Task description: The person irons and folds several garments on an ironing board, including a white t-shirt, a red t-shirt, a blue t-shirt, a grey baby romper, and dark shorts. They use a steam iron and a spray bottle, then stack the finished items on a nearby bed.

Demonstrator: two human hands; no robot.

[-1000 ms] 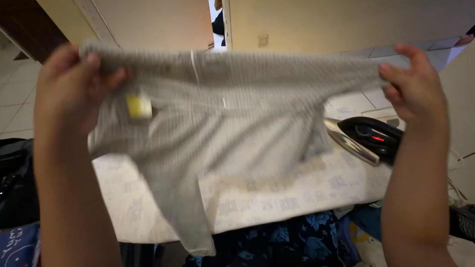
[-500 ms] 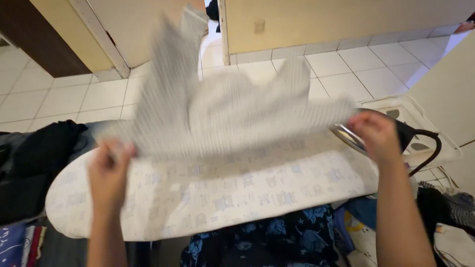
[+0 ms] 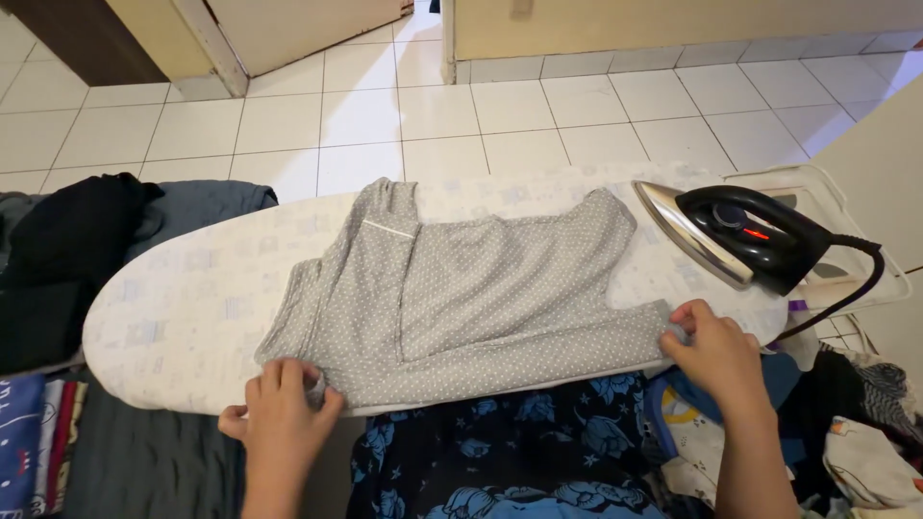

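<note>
On the ironing board (image 3: 183,317) lies a grey, white-dotted garment (image 3: 471,293), spread flat with one sleeve folded. Left hand (image 3: 279,413) pinches its near-left hem; right hand (image 3: 716,351) pinches the near-right corner. An iron (image 3: 740,231) rests upright at the board's right end.

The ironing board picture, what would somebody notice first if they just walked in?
Most likely the grey dotted garment lying spread across the middle of the ironing board, with the left hand pinching its near left corner and the right hand pinching its near right corner. Next, the black iron resting on its side at the board's right end. Dark clothes are heaped past the left end.
</note>
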